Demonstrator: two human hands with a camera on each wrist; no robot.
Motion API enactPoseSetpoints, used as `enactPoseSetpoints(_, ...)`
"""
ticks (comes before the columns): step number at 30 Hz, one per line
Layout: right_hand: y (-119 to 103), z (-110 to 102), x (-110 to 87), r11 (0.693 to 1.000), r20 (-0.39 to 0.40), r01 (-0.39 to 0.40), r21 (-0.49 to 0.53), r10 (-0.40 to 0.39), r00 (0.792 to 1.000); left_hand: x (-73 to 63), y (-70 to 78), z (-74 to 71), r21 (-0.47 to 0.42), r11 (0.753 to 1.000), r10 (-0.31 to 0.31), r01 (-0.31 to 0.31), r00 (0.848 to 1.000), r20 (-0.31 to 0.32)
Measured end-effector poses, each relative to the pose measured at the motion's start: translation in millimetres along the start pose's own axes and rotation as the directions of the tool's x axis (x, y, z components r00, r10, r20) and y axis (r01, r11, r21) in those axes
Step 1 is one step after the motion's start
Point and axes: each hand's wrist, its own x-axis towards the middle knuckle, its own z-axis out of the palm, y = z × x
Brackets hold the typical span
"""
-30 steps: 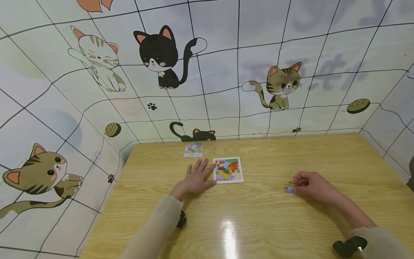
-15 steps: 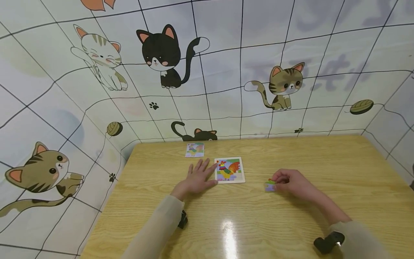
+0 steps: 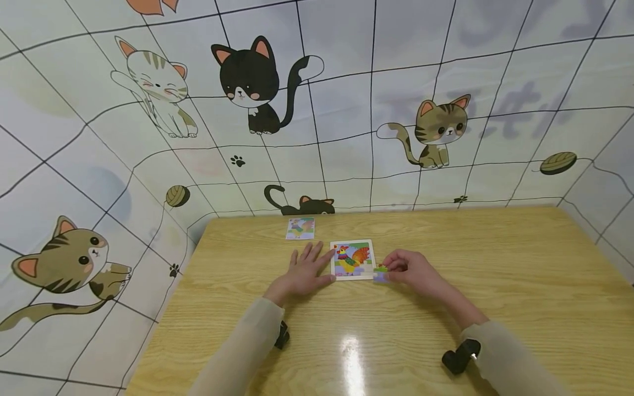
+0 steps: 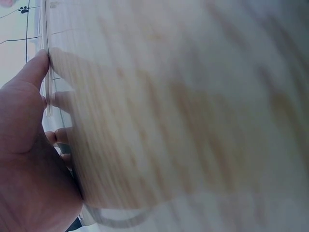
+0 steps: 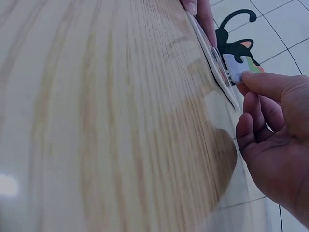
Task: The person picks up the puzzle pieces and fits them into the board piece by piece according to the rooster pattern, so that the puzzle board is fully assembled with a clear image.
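A white-framed jigsaw puzzle with a colourful rooster lies on the table; a pale gap shows at its lower right. My left hand lies flat with fingers spread, its thumb and index finger touching the frame's left edge. Between thumb and fingers my right hand pinches a puzzle piece, coloured green and lilac, at the frame's right edge. In the right wrist view the piece is held up off the table, near the frame. The left wrist view shows the left thumb against the frame's edge.
A small card with a paler rooster picture lies behind the left hand, near the table's back edge. The wooden table meets a wall covering printed with cartoon cats.
My right hand has moved left across the table with the puzzle piece, from well right of the frame to its right edge. The left hand has stayed by the frame.
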Motion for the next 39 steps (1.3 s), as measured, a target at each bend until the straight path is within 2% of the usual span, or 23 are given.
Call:
enactPoseSetpoints(6, -4, 11, 15.5, 0.999, -0.047, 0.039, -0.026, -0.040, 0.998, 2.3, 0.4, 1.4, -0.003, 1.000, -0.001, 0.001, 1.000, 0.001)
enactPoseSetpoints(12, -6, 17, 25.5, 0.997, -0.046, 0.058, -0.057, -0.061, 0.997, 7.7, -3.9, 6.9, -0.017, 1.000, -0.015, 0.015, 1.000, -0.001)
enactPoseSetpoints(14, -7, 17, 26.8, 0.995, -0.040, 0.065, -0.070, -0.068, 0.997, 8.4, -4.8, 7.9, -0.014, 1.000, -0.016, 0.016, 1.000, -0.002)
enactPoseSetpoints(20, -6, 20, 28.7, 0.990, -0.022, 0.093, -0.108, -0.096, 0.995, 2.5, 2.5, -1.2, 0.017, 1.000, -0.014, 0.013, 1.000, 0.004)
enactPoseSetpoints(29, -3, 26, 30.9, 0.984, 0.004, 0.084, -0.155, -0.084, 0.996, 1.9, -1.9, 2.4, 0.020, 1.000, -0.018, 0.017, 1.000, 0.004)
enactPoseSetpoints(33, -2, 28, 30.8, 0.981, -0.009, 0.090, -0.172, -0.093, 0.996, 2.0, -2.2, 2.1, 0.018, 1.000, -0.018, 0.018, 1.000, 0.004)
enactPoseSetpoints(39, -1, 29, 30.0, 0.972, -0.038, 0.146, -0.185, -0.156, 0.987, 1.7, -1.7, 0.9, 0.015, 1.000, -0.017, 0.017, 1.000, 0.004)
